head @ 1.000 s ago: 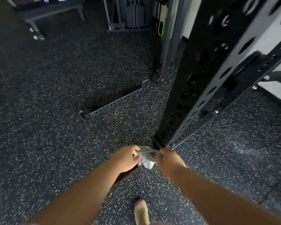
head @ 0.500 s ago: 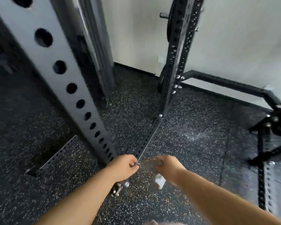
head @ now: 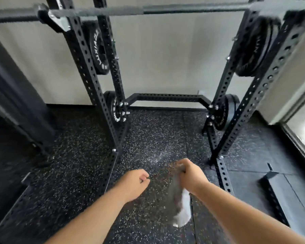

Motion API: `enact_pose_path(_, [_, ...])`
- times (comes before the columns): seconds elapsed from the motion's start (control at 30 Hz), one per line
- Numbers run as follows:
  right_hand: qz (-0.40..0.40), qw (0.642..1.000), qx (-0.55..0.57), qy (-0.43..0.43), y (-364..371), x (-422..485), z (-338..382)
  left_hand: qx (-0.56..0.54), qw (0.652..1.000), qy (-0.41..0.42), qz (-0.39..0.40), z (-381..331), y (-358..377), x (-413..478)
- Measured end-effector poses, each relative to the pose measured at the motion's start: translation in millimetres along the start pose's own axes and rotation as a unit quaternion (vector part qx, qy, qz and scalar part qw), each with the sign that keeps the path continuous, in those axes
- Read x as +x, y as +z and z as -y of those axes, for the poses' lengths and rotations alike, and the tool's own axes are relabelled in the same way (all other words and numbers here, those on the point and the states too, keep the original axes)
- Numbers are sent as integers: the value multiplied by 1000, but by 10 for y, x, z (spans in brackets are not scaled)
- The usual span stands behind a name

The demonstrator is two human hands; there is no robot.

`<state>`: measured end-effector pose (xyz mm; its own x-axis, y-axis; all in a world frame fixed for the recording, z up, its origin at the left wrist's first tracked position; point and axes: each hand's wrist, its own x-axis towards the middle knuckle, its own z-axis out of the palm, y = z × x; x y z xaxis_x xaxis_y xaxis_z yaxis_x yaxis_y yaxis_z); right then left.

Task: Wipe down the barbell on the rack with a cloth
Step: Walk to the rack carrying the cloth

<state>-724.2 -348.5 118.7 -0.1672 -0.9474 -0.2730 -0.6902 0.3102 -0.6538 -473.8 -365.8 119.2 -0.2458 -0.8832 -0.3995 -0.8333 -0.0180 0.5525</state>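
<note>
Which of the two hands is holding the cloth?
The right hand grips the cloth, which hangs below it; the left hand, with curled fingers, holds nothing.

Both bare forearms reach forward, side by side and apart. Right hand (head: 190, 175): knuckles up, fingers curled round the top of the cloth (head: 181, 210), which hangs blurred beneath the fist. Left hand (head: 135, 182): to the left of the cloth and clear of it, fingers curled inward, thumb against the forefinger, holding nothing.
</note>
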Motion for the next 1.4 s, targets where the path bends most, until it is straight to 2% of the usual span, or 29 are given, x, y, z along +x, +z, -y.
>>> enact_pose_path(0.3, [-108,989,68,81,-1138,534,-712,32,994,101,3,-1391,46,947])
enact_pose_path(0.7, [-252,945,147,145,-2453,1493,-518,29,961,274,23,-2928,-569,2561])
enact_pose_path(0.9, [-354,895,234,139,-3162,1840,-205,36,930,365,21,-3786,-929,3092])
enact_pose_path(1.07, [-405,833,357,123,-3655,1998,-39,36,903,428,7,-4395,-1145,3352])
enact_pose_path(1.2, [-461,797,380,88,-4105,2083,-75,37,882,470,-9,-4878,-1188,3420])
enact_pose_path(1.4, [-492,748,444,36,-4806,2149,-271,52,842,534,-48,-5631,-1177,3344])
